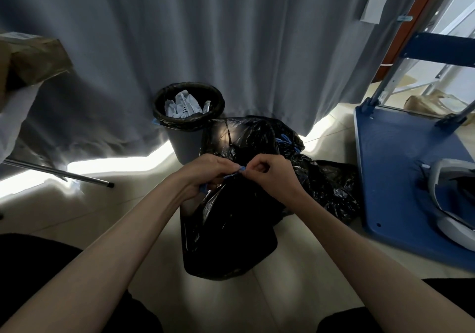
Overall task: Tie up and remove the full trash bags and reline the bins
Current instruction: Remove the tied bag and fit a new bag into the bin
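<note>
- Lying at the far left, a brown paper package (36, 60) and a metal pole (59, 173) sit in front of the grey curtain (231, 37), well apart from the work
- The left hand (208, 173) is clenched round one end of the blue drawstring (232, 174), a blue tail showing below its fingers
- The black trash bag (231, 235) stands on the floor between the forearms, its gathered neck just under both hands
- Behind it, the grey bin (185, 140) is lined and holds crumpled white paper (183, 105); it looks not yet dealt with
- The right hand (272, 176) pinches the other end of the drawstring, touching the left hand's fingertips
- A second crumpled black bag (321, 178) lies beside, near the blue cart (395, 168)
- Risk, as I judge it: the thin drawstring could slip from a pinch before the knot is snug, leaving the neck loose, or a hard tug could tear the film
</note>
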